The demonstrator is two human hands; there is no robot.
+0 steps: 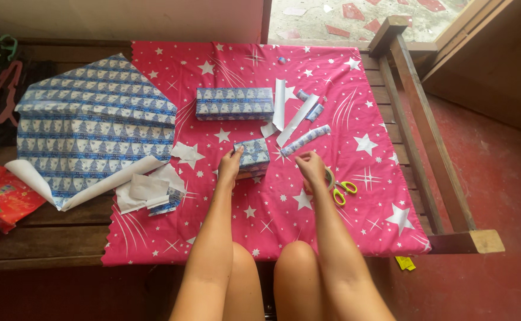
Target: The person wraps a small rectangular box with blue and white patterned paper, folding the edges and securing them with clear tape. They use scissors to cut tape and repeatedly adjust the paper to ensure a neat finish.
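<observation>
Pink cloth (331, 226) w/ white stars covers the middle of a slatted wooden bench (52, 238). Near its centre sits a small box (252, 156) wrapped in blue-and-white tree-print paper; the left hand (230, 163) presses against its left side, grip closed on the box edge, fingers on top. The right hand (311, 166) is just right of the box, apart from it, fingertips pinched together; too small to tell if anything is between them.

A larger wrapped box (235, 103), same blue print, long rectangle, lies further back, well apart from the small one. Right of it: white paper strips (288, 116) & a rolled blue offcut (305, 140), laid diagonally. Scissors (342, 189) w/ yellow-green handles lie just beside the right hand, partly hidden by it.

Left: a big sheet of the blue wrapping paper (94, 128) spreads over the cloth edge onto bare slats, one corner curled to show its white back. Crumpled white scraps (150, 190) lie just below it. A red packet (2, 196) sits at the far left edge of the bench.

Edges: cloth's front edge is zigzag-cut and ends at the bench front, just above the knees. Bare cloth lies front-centre & front-right, between hands and edge. Right side has a wooden rail (415, 113), then red floor (498, 178).
</observation>
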